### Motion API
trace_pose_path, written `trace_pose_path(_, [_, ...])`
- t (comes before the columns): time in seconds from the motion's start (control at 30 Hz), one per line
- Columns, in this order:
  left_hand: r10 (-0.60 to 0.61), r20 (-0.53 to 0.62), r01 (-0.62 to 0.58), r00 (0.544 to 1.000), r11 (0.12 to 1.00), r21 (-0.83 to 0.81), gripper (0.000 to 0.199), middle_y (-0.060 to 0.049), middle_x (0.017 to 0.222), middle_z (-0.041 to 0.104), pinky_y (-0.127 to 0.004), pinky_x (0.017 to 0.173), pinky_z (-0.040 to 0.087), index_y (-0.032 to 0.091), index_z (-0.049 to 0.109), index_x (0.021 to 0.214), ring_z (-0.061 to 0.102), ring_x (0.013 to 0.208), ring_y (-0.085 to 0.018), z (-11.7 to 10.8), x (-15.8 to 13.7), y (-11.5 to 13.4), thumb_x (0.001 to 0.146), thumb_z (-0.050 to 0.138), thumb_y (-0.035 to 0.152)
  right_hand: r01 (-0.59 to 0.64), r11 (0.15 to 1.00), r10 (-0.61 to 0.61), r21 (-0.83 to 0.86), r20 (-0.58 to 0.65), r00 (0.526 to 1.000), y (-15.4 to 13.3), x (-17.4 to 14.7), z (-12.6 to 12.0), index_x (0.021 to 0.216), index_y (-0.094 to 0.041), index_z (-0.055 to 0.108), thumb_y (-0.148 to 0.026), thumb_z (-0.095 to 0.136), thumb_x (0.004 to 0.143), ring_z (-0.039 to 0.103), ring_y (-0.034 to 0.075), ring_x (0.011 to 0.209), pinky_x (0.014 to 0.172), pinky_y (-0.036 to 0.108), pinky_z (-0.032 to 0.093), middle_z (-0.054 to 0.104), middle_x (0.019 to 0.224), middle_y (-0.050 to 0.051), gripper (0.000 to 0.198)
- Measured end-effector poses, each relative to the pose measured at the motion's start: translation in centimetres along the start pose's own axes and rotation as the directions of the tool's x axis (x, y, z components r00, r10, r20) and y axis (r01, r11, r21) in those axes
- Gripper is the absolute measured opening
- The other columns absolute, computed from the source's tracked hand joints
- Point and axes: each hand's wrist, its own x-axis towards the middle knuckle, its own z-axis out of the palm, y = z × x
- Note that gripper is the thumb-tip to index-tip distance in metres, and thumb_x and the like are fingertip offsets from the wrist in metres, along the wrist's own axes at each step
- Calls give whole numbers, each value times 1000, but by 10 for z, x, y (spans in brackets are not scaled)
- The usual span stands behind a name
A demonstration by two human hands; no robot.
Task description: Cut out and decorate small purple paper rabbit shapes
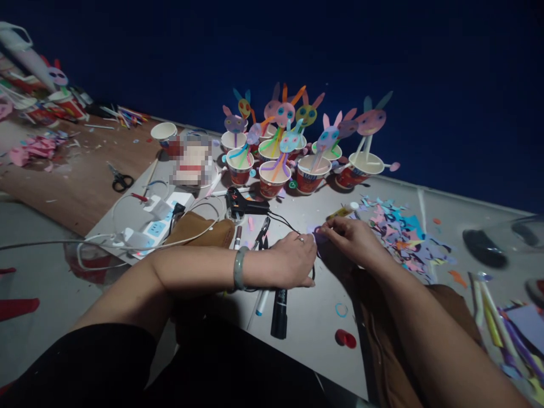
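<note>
My right hand [355, 241] is closed, thumb and finger pinched at a small purple paper piece [319, 234] low over the table. Beside it my left hand [293, 260] is palm down, its fingers curled toward the same spot; their tips and anything in them are hidden. A thin black cord runs from the black glue gun [246, 203] to near my left hand. Just below that hand lie a thick black marker [279, 317] and a white pen with a blue end [262, 303]. A yellow glue tube [342, 211] lies beyond my right hand.
Paper cups with rabbit-faced figures [275, 178] crowd the back. Colourful paper scraps [402, 226] spread on the right. A power strip [157, 226] with white cables sits left, near black scissors [122, 180]. A red cap [345, 339] and blue ring [341, 309] lie near the front.
</note>
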Motion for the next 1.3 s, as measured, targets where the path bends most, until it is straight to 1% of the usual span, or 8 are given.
trace_pose_path(0.13, [-2,38,2,999,1000,7,73,-26,144,45,-36,93,37,1,51,131,49,121,-30,-3,1,-1,87,52,60,16,1000,-16,16,13,1000,3,4,5,73,-20,68,-42,55,83,59,18,60,58,29,40,71,67,5,27])
trace_pose_path(0.23, [3,46,-4,999,1000,8,74,-27,144,46,-36,93,36,0,51,131,49,121,-30,-5,1,-2,88,50,60,1,1000,-1,16,27,1000,4,7,8,74,-19,68,-41,54,83,61,18,62,59,29,41,72,71,7,28])
trace_pose_path(0.43, [-4,57,5,998,1000,-10,72,-25,139,50,-36,93,36,1,53,129,48,121,-30,-5,2,-1,88,50,60,4,999,-4,-33,7,1000,2,10,12,74,-20,68,-37,55,83,61,18,61,58,28,40,72,68,6,23])
trace_pose_path(0.6, [-11,80,13,997,999,-33,69,-25,139,50,-37,93,35,2,53,127,49,120,-30,-10,1,-1,88,51,59,-57,995,60,-80,37,998,-1,12,13,74,-20,68,-36,58,82,61,18,63,59,29,40,72,69,6,21])
trace_pose_path(0.7, [-14,108,19,994,999,-39,67,-24,139,50,-36,93,34,3,54,126,49,120,-30,-14,1,-1,89,50,58,-64,995,67,-74,42,997,-1,12,13,76,-19,69,-34,58,82,62,18,64,60,29,41,73,72,6,20])
trace_pose_path(0.83, [2,102,2,995,999,-33,66,-24,136,53,-37,92,34,3,54,125,49,119,-30,-16,0,-2,89,49,58,-40,997,41,-69,23,999,1,12,14,75,-19,69,-34,57,81,63,18,64,60,28,41,73,71,6,19])
trace_pose_path(1.03, [1,78,2,997,999,-40,65,-24,134,54,-37,91,34,3,56,122,49,118,-31,-12,1,-2,89,50,59,-18,998,19,-59,22,1000,0,13,14,76,-20,68,-33,58,80,64,19,64,60,29,42,73,71,6,17])
trace_pose_path(1.3, [6,62,-5,998,1000,-25,66,-24,131,56,-37,90,36,3,56,122,49,117,-31,-9,1,-2,88,50,59,-56,992,59,-113,21,998,-1,13,16,78,-20,68,-33,58,80,65,21,68,61,30,42,73,73,7,17])
